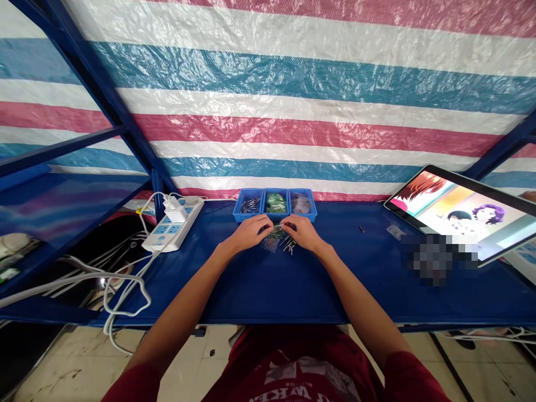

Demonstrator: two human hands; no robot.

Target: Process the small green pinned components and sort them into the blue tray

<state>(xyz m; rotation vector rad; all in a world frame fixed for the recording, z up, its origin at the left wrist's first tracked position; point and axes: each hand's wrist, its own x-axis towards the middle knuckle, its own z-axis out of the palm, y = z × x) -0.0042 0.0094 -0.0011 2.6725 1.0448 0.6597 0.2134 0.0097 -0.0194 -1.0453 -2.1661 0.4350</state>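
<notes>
Both my hands rest on the blue table (259, 279) just in front of a row of three small blue bins (275, 204). My left hand (250, 231) and my right hand (302, 230) have their fingers curled and pinched together around a small green part (276, 229) between them. A clear plastic bag (271, 243) lies under the hands. A few small metal pins (288, 244) lie loose beside my right hand. The left bin holds metal pins, the middle one green parts, the right one a clear bag.
A white power strip (173, 226) with a plugged-in adapter and white cables lies at the left. A tablet (463, 215) showing a cartoon leans at the right. A small dark piece (361, 229) and a clear bag (395, 230) lie near it. A striped tarp hangs behind.
</notes>
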